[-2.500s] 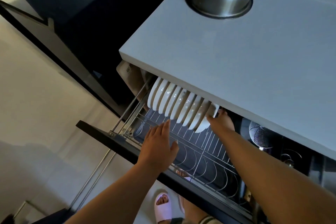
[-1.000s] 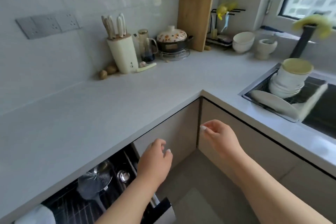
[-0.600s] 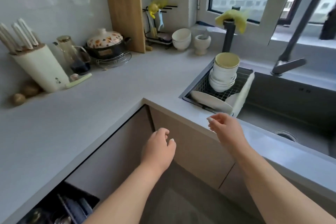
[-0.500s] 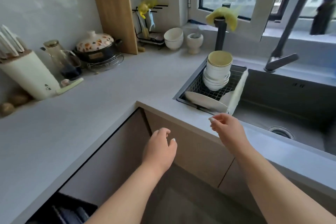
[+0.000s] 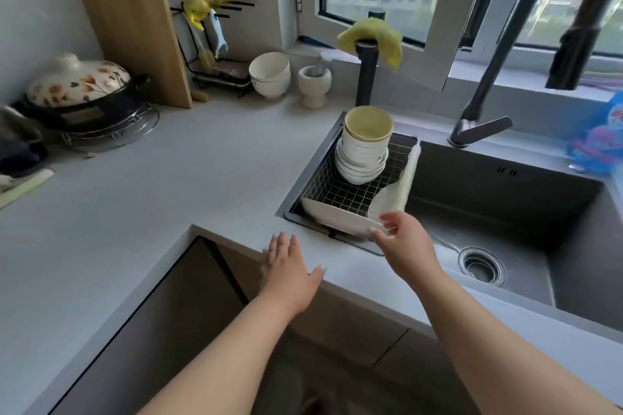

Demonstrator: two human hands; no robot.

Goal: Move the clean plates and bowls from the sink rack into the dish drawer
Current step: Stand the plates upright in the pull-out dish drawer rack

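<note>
A black wire sink rack (image 5: pixel 340 190) sits at the sink's left end. A stack of white bowls (image 5: pixel 362 158) stands in its far part, topped by a yellow-lined bowl (image 5: pixel 368 123). A white plate (image 5: pixel 340 219) leans along the rack's near edge. My right hand (image 5: pixel 403 244) reaches the plate's right end, fingers apart, fingertips at its rim; it holds nothing. My left hand (image 5: pixel 290 269) hovers flat and open over the counter edge, just left of the rack. The dish drawer is out of view.
A white cloth (image 5: pixel 396 190) hangs over the rack's right side. The dark sink basin (image 5: pixel 505 212) and black faucet (image 5: pixel 526 44) lie to the right. Bowls (image 5: pixel 269 74), a mortar (image 5: pixel 315 84), a cutting board (image 5: pixel 131 27) and a floral pot (image 5: pixel 77 84) stand at the counter's back.
My view swung up from the drawer to the sink. Both hands, still holding nothing, moved forward: the right one to the plate's rim, the left one over the counter edge.
</note>
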